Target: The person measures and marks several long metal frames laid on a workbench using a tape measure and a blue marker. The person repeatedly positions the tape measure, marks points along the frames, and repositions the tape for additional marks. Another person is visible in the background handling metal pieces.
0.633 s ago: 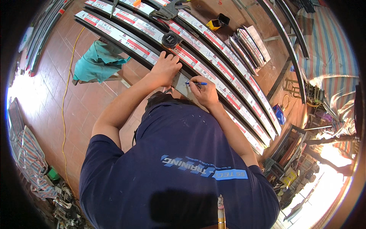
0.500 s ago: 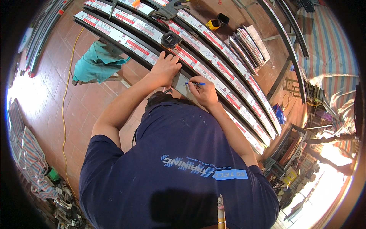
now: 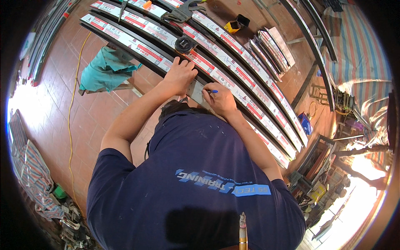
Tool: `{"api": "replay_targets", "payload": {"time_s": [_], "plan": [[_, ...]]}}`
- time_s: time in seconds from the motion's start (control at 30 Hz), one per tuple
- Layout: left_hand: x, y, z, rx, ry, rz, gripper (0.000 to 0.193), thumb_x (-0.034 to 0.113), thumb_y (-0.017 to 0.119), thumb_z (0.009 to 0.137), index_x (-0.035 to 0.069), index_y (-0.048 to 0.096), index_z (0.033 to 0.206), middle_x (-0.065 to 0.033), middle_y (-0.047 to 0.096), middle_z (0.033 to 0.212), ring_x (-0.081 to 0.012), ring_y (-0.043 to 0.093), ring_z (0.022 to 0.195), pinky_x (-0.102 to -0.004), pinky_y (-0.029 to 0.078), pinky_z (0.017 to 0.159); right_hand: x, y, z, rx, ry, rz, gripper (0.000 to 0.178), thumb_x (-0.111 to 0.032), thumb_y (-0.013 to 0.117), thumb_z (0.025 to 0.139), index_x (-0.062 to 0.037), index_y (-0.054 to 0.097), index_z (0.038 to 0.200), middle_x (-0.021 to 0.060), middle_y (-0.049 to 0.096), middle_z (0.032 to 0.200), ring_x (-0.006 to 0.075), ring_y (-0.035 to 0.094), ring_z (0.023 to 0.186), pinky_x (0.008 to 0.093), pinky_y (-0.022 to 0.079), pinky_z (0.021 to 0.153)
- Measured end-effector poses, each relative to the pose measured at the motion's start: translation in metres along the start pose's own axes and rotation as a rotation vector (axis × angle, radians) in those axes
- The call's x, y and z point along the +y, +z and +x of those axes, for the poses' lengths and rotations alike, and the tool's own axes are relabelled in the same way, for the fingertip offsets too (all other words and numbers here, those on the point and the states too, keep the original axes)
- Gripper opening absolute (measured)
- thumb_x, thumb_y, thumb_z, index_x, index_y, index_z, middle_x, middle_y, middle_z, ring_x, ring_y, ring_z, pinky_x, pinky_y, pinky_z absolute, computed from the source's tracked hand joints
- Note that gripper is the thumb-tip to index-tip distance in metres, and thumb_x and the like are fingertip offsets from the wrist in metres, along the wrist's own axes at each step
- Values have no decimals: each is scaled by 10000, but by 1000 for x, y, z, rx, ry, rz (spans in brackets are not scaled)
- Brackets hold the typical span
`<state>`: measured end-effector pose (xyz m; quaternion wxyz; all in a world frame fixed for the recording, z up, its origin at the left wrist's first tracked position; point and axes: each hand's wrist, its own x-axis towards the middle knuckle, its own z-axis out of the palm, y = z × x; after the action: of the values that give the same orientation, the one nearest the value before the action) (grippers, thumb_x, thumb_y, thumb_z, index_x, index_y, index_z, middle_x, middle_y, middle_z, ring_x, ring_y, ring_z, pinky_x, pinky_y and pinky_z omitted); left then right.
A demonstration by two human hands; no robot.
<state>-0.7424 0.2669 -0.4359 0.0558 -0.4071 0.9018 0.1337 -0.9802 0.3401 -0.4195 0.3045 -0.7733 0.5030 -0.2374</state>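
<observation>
My right hand [image 3: 220, 100] is closed round a blue pen [image 3: 213, 91], just above a flat grey strip [image 3: 196, 90] by my waist. The pen's tip is hidden by my fingers. My left hand [image 3: 181, 78] lies on the nearest long profile [image 3: 143, 51], its fingers curled over the edge, beside the strip's left end. Several of these dark profiles with white and red labelled film lie side by side, running from upper left to lower right. A black tape measure [image 3: 185, 44] sits on them just beyond my left hand.
A black clamp [image 3: 183, 12] lies on the profiles farther off. At the left stands a support draped in teal cloth [image 3: 106, 68], with a yellow cable [image 3: 71, 125] on the tiled floor. A yellow and black container [image 3: 236, 25] and stacked short pieces [image 3: 273, 54] are beyond.
My right hand has shifted slightly left and turned, so less of the pen shows. My left hand stays almost where it was on the profile.
</observation>
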Motion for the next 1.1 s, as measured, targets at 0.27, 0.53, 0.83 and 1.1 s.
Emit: {"api": "replay_targets", "payload": {"time_s": [0.27,0.53,0.83,1.1], "plan": [[0,2,3,-24,-8,-24,879,350,1135,461,147,748,1225,-84,680,1299,-302,648,1315,-558,403,1179,4,1,-2,60,-31,-5,104,-171,818,1022,-85,771,1056,151,766,954,375,769,918,482,630,823],[0,2,7,15,19,-5,878,352,1124,462,135,753,1227,-97,677,1281,-328,656,1321,-581,435,1177,11,-12,-20,106,119,203,167,-152,787,1068,-21,795,1171,154,828,1088,337,802,1003,408,636,905],[-8,9,11,7,65,-53,905,279,1093,491,129,705,1295,-130,613,1295,-398,623,1309,-677,491,1191,38,-30,-147,280,359,-85,529,-279,936,948,-118,737,1412,122,808,1355,377,739,1288,479,592,1072],[-10,12,16,-38,89,-39,862,301,1062,529,119,703,1292,-142,614,1312,-409,616,1308,-639,522,1125,47,-10,-209,298,468,-292,977,-341,1075,690,-141,586,1512,77,619,1670,400,496,1592,667,328,1352]]}}
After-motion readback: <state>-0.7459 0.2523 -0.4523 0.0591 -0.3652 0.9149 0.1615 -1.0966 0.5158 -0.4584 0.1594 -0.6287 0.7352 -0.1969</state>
